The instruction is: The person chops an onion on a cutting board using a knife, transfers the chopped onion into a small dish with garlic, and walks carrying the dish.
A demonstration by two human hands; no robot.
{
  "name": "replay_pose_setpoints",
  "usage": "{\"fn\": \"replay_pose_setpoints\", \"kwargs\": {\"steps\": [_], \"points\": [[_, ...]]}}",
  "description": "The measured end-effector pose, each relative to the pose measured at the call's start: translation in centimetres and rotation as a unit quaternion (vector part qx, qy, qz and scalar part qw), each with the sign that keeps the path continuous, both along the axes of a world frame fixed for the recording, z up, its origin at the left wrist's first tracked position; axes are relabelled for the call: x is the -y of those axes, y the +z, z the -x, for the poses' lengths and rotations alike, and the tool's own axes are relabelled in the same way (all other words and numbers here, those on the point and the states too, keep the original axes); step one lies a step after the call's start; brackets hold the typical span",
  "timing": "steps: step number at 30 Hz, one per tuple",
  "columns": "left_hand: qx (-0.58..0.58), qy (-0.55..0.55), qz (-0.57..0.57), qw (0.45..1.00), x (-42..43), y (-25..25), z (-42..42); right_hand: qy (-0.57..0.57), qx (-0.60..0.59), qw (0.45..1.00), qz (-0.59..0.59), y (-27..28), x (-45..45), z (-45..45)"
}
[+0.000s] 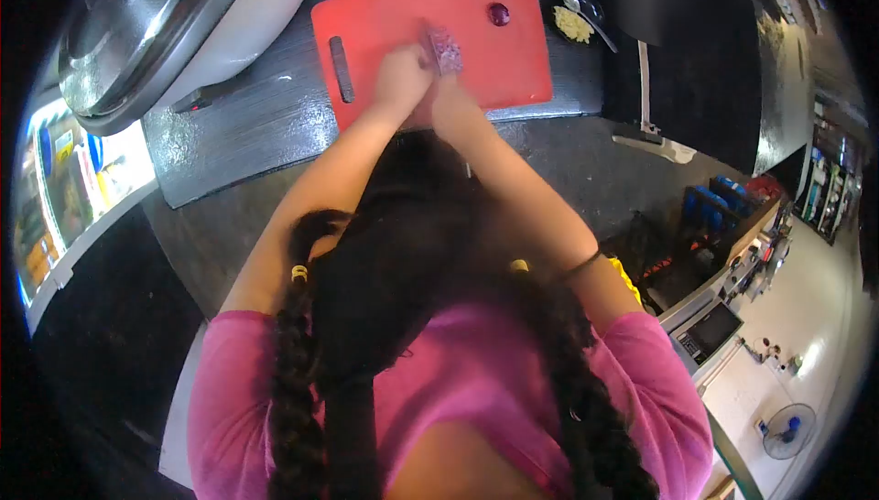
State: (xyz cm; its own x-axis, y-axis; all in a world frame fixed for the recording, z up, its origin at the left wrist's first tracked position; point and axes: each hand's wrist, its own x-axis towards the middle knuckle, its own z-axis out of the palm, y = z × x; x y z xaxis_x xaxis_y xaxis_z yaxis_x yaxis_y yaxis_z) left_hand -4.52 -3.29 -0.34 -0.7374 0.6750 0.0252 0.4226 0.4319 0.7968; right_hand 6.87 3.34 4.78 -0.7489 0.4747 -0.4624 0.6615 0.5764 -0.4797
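Note:
On a red cutting board (pixel 494 51) lies a small heap of finely chopped red onion (pixel 448 53). My right hand (pixel 450 102) is closed at the near side of the heap, around what looks like the handle of a knife (pixel 433 51); its narrow blade points away from me along the heap's left side, blurred. Curled fingers of my left hand (pixel 404 71) are beside the blade on the left; what they hold, if anything, is hidden. A rounded dark purple onion piece (pixel 498 14) rests at the board's upper right.
Right of the board, a dark dish (pixel 586 7) holds pale yellow minced bits (pixel 573 26) and a spoon (pixel 600 31). A large white appliance with a glassy lid (pixel 229 33) stands at the left on the dark counter (pixel 247 125). A fan (pixel 787 431) is at the far right.

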Motion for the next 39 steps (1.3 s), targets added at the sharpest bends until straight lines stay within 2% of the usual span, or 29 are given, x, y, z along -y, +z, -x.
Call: {"fn": "replay_pose_setpoints", "kwargs": {"steps": [3,6,9,11,15,17,18,22,24,28,31,34,36,37,39], "points": [[0.018,-0.004,-0.004,1.000,0.6,0.0,-0.5,-0.010,0.039,0.999,-0.027,-1.5,0.4,-1.2],[0.036,-0.004,-0.016,0.999,0.2,0.0,-0.7,-0.030,0.034,0.999,0.019,-0.6,-0.9,-0.4],[0.012,-0.005,-0.001,1.000,0.9,-0.4,-0.3,0.027,0.086,0.996,0.012,-0.6,-0.3,-1.2],[0.002,-0.005,-0.031,1.000,1.1,-0.2,-0.5,-0.010,-0.001,1.000,0.012,-4.3,0.5,-3.8],[0.005,-0.013,-0.014,1.000,0.2,-0.5,-1.3,-0.038,-0.025,0.999,-0.011,-1.3,-0.6,-1.9],[0.017,-0.023,-0.041,0.999,-0.2,-0.6,-0.6,0.007,0.091,0.996,0.005,0.4,-3.1,-0.5],[0.016,-0.023,-0.040,0.999,-0.1,-0.2,-0.3,-0.002,0.036,0.999,-0.016,0.0,-3.9,-1.4],[-0.001,0.002,-0.076,0.997,0.8,0.7,1.5,-0.058,0.041,0.996,-0.054,2.2,-5.4,-4.2],[-0.068,0.013,-0.033,0.997,0.8,-0.1,2.4,-0.077,-0.005,0.993,-0.084,2.1,-5.8,-5.1],[-0.078,0.010,-0.051,0.996,-0.7,-1.1,2.8,-0.101,0.009,0.993,-0.066,0.0,-5.3,-5.2],[-0.091,0.012,-0.052,0.994,-2.4,-0.7,2.5,-0.068,0.016,0.996,-0.049,-0.2,-4.6,-5.0],[-0.063,-0.040,-0.026,0.997,-3.4,-1.2,1.9,-0.074,0.029,0.996,-0.045,0.2,-5.4,-4.9],[0.031,-0.062,-0.053,0.996,-3.5,-1.3,0.7,-0.024,-0.013,0.992,-0.126,0.1,-6.8,-4.9],[0.028,-0.064,-0.052,0.996,-3.4,-0.8,0.3,-0.027,-0.016,0.992,-0.125,-0.4,-7.5,-4.7],[0.068,-0.027,-0.118,0.990,-2.7,0.8,-1.4,0.019,-0.029,0.989,-0.144,-1.3,-8.8,-4.3]]}}
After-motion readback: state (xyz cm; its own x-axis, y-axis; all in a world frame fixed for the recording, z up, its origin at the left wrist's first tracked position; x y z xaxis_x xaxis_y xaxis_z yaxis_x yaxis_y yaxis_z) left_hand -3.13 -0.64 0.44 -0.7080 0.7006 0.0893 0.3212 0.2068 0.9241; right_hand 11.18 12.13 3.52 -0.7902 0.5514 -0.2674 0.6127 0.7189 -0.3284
